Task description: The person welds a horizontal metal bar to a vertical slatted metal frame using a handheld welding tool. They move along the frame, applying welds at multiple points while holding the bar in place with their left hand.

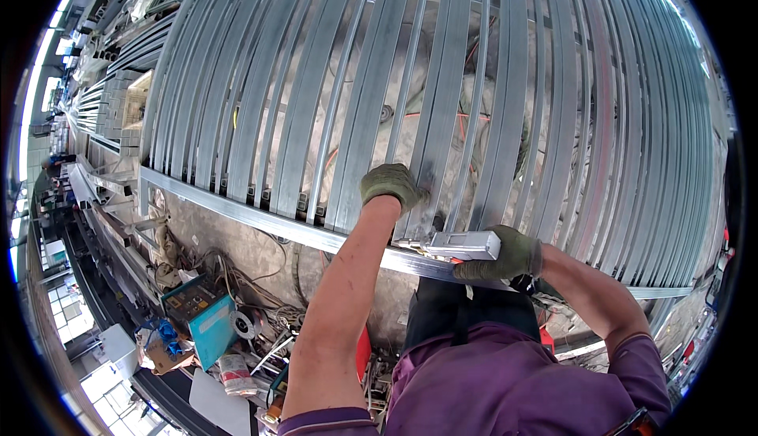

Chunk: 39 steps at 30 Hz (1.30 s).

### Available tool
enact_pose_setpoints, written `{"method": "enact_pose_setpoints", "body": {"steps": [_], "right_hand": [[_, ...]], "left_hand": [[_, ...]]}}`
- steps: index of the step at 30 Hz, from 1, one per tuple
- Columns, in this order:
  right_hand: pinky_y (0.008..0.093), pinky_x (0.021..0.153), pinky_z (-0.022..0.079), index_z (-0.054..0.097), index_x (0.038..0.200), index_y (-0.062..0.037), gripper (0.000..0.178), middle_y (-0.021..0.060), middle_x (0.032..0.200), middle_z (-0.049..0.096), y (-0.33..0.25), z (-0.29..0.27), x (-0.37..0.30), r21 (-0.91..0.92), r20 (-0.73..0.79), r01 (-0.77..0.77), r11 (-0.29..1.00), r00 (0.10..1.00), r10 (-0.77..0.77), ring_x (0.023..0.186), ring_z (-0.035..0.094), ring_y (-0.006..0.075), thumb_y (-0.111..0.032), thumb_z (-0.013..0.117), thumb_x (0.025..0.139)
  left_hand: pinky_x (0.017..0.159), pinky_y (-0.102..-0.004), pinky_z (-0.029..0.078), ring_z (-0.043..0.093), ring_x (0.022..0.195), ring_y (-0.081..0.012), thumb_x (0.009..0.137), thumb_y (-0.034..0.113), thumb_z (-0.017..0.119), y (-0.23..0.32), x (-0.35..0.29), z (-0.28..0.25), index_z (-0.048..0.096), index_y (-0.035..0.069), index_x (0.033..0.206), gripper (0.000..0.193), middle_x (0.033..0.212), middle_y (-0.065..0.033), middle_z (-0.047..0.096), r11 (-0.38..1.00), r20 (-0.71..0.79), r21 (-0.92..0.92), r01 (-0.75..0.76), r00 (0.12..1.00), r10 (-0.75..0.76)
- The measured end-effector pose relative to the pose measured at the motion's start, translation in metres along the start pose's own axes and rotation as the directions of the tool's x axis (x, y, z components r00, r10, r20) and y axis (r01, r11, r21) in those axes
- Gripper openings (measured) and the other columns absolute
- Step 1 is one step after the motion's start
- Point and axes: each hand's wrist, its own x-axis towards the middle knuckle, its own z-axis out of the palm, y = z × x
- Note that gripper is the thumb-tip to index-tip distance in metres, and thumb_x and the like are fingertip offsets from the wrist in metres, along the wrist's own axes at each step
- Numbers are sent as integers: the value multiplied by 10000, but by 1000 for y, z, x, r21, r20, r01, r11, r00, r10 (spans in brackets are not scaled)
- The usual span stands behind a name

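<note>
My left hand, in a green work glove, has its fingers curled over a flat grey metal tube, close to the tube's near end. In my gloved right hand is a silver, box-shaped welding gun. Its thin nozzle points left, just above the near crossbar where the tubes end. A faint wisp of smoke hangs between the nozzle and my left hand. The glove and the gun's body hide the grip and my right fingers.
Many parallel tubes form a large rack ahead, with gaps showing floor and cables. Below left stand a teal machine, a white reel and tangled hoses. More metal stock lies at the far left.
</note>
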Motion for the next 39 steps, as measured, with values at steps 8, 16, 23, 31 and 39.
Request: {"method": "enact_pose_setpoints", "body": {"steps": [8,16,23,31,39], "right_hand": [[373,915,626,784,1323,-105,648,110,1124,838,13,7,14,27,10,24,999,1000,-24,992,795,224,-546,932,873],[376,920,628,781,1325,-106,679,109,1125,837,8,4,15,3,30,-21,1000,999,21,987,795,222,-552,952,841],[384,925,625,777,1333,-105,705,121,1135,834,12,4,15,-5,25,-67,998,997,67,1005,796,243,-576,945,834],[378,929,621,778,1317,-110,682,110,1135,834,4,2,15,-40,43,-88,995,995,90,1012,796,237,-569,944,840],[366,950,616,775,1341,-110,665,108,1153,836,-4,-1,11,-21,59,-104,994,993,105,1037,794,223,-526,953,853]], "left_hand": [[1113,-439,559,698,1341,-298,897,749,767,1,1,1,742,86,1360,809,1401,-141,750,1000,-2,-9,-1,1000,1],[1099,-439,567,711,1320,-302,893,744,772,0,-2,0,758,90,1344,795,1376,-142,764,1000,-36,-13,-7,999,6],[1093,-435,572,721,1306,-299,879,744,783,1,-3,-2,769,93,1334,794,1368,-140,771,1000,-12,-12,-6,1000,6],[1097,-434,572,721,1310,-299,866,738,799,2,-4,-3,776,107,1335,786,1375,-139,771,1000,-11,-28,8,1000,-8],[1091,-436,574,723,1307,-300,864,758,785,-1,1,2,784,105,1324,798,1373,-139,773,1000,-26,-21,-9,1000,8]]}}
